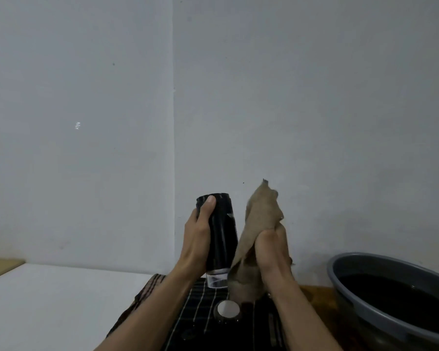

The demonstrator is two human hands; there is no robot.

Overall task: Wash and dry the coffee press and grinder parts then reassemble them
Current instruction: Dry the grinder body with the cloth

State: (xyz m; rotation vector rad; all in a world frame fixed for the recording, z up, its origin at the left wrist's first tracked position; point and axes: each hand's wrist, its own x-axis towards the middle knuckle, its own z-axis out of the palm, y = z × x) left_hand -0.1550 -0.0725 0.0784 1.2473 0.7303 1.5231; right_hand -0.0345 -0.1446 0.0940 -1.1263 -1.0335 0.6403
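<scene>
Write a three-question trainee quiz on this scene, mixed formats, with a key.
1. True or false: the left hand grips the black cylinder upright above the striped cloth.
2. Which hand holds the brown cloth? A) left B) right C) neither
3. Fill in: the grey basin at the right holds dark ____.

Key: 1 true; 2 B, the right hand; 3 liquid.

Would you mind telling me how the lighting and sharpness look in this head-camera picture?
Head view: dim, flat light with a grey cast on the wall; the water in the grey basin reads almost black; the left hand, black cylinder and cloth are soft but legible; a faint bright speck shows on the left wall.
</scene>
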